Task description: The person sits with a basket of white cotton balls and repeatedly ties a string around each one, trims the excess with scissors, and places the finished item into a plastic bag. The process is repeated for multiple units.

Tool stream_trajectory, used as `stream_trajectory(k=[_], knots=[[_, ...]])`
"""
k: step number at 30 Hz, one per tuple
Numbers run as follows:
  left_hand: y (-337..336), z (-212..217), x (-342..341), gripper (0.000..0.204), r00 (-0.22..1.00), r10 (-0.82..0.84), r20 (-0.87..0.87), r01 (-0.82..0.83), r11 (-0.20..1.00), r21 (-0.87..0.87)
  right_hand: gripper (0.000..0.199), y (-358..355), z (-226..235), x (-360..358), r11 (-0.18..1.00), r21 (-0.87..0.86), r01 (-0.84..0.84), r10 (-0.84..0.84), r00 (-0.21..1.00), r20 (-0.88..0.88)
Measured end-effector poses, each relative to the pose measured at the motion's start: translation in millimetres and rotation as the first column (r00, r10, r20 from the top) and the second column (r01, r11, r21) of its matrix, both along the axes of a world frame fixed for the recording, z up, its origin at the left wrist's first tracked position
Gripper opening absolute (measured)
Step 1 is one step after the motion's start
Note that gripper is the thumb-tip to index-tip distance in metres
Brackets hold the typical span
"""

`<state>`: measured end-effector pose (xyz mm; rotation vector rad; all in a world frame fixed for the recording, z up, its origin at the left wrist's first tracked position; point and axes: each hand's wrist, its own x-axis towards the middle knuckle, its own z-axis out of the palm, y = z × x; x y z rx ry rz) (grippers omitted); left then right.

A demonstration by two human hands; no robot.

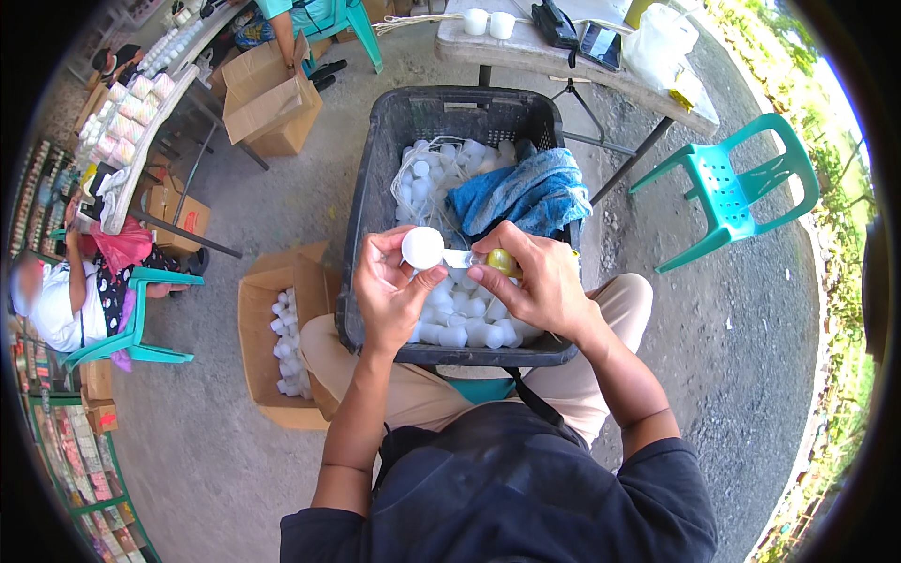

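Note:
Over the crate, my left hand pinches a small white round piece, its flat circular face showing. Its kind is unclear; it looks like wax or plastic. My right hand grips a small knife by its yellow handle, and the short blade points left, at the white piece's edge. Below both hands stands a black plastic crate, between my knees. Many similar whitish pieces fill it, with thin pale strands among those at the far end. A blue towel lies bunched over its right side.
An open cardboard box with more white pieces stands left of the crate. Beyond the crate is a table with two white cups. A green plastic chair stands right. Two people sit at left, one near a second table.

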<state>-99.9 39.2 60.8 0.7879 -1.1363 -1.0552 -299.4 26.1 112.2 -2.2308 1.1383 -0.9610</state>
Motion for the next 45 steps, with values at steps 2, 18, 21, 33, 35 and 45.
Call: stream_trajectory(k=[2,18,21,33,35,45], knots=[[1,1,0,0.048,1.000,-0.021,-0.020,0.022,1.000,0.008,0.025,-4,-1,0,1.000,-0.010,0.015,-0.015,1.000,-0.001],[-30,-53,34,0.015,0.917,0.007,-0.398,0.206,0.847,0.490,0.050,-277,38,-28,0.777,-0.200,0.597,-0.588,0.802,0.106],[-30,-59,41,0.012,0.921,0.035,-0.387,0.175,0.852,0.493,0.045,-339,39,-29,0.773,-0.201,0.602,-0.625,0.777,-0.077],[-27,-60,48,0.020,0.899,0.267,-0.348,0.003,0.789,0.614,0.019,-266,-1,9,0.908,-0.322,0.269,-0.247,0.963,0.108],[-29,-60,47,0.022,0.905,0.227,-0.360,0.026,0.815,0.579,0.015,-205,-33,9,0.994,0.023,-0.107,0.109,0.991,-0.083],[-32,-62,47,0.020,0.890,0.234,-0.390,0.074,0.771,0.632,0.045,-56,-152,10,0.909,0.387,-0.155,0.404,0.560,-0.724]])
